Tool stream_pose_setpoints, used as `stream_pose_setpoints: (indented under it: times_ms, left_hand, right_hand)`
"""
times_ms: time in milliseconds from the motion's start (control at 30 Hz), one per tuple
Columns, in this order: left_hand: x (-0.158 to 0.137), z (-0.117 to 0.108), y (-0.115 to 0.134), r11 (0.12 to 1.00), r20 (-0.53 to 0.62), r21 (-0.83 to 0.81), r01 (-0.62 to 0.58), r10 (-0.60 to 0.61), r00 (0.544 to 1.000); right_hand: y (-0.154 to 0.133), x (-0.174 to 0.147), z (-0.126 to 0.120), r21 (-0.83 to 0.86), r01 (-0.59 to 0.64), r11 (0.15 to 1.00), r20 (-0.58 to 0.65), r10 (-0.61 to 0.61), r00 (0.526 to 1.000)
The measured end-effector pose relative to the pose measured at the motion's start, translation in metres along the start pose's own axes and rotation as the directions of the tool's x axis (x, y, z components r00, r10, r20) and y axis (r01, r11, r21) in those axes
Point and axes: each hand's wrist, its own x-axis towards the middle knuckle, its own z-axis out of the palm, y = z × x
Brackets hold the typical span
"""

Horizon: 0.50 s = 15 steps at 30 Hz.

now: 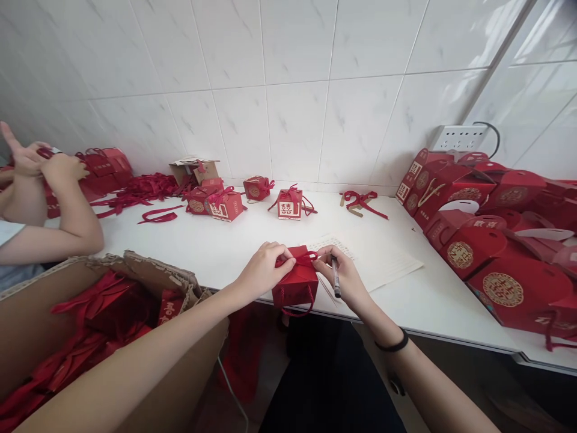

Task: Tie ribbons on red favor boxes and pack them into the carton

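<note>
A small red gift box [295, 287] stands at the table's front edge, a twisted cord handle hanging down its near side. On its top lies a red ribbon [308, 257] formed into a bow. My left hand [269, 264] pinches the ribbon from the left, thumb and forefinger closed. From the right, my right hand [340, 270] pinches the bow's other side. A pen [336, 278] is also tucked between the fingers of that hand, its tip pointing down. Printed paper sheets [383, 267] lie beneath and beside my right hand.
An open cardboard box [153, 270] with red gift boxes stands at left. Finished-looking boxes [290, 203] and loose ribbon [148, 186] lie along the wall. Many red boxes [505, 288] are piled right, below a power strip [458, 138]. Another person's hands [49, 162] work far left.
</note>
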Motion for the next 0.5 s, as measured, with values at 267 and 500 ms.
stream_pose_setpoints:
  times_ms: [267, 500]
  left_hand:
    - [0.005, 0.003, -0.004, 0.999, 0.015, -0.015, 0.034, -0.034, 0.999]
    - [0.006, 0.001, -0.007, 1.000, 0.073, -0.016, 0.020, -0.019, 0.997]
  right_hand:
    - [-0.014, -0.026, 0.011, -0.114, 0.111, 0.987, -0.103, -0.123, 0.987]
    - [-0.015, -0.035, 0.015, -0.037, 0.019, 0.999, -0.116, -0.023, 0.993]
